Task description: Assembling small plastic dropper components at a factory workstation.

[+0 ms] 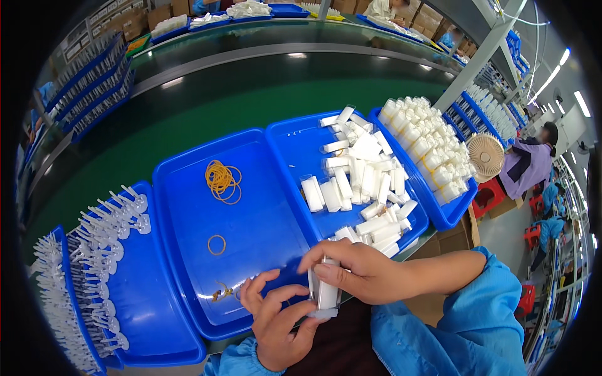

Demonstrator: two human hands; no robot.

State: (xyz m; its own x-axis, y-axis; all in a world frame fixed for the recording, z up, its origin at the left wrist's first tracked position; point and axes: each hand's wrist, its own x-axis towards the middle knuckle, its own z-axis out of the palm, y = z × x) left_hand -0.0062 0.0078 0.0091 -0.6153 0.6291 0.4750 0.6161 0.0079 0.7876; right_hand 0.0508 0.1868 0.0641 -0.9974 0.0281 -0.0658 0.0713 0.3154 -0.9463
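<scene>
A white block-shaped piece in a clear plastic sleeve (327, 293) stands nearly upright close to my body, above the near edge of a blue tray. My right hand (360, 269) is closed on its upper part, thumb across the front. At its lower end, my left hand (282, 323) pinches the bottom between thumb and index finger; the other fingers are bent and spread apart. A heap of similar white packs (360, 175) lies in the blue tray (295, 147) just beyond my right hand. Past my left hand, yellow rubber bands (221, 180) lie in another blue tray (251, 219).
One loose rubber band (216, 244) and small brownish bits (221, 292) lie in the middle tray. White stemmed parts (103, 269) fill part of the left trays. Banded white bundles (429, 147) fill the right tray, beside a round fan (486, 155). A green conveyor belt (207, 100) runs behind.
</scene>
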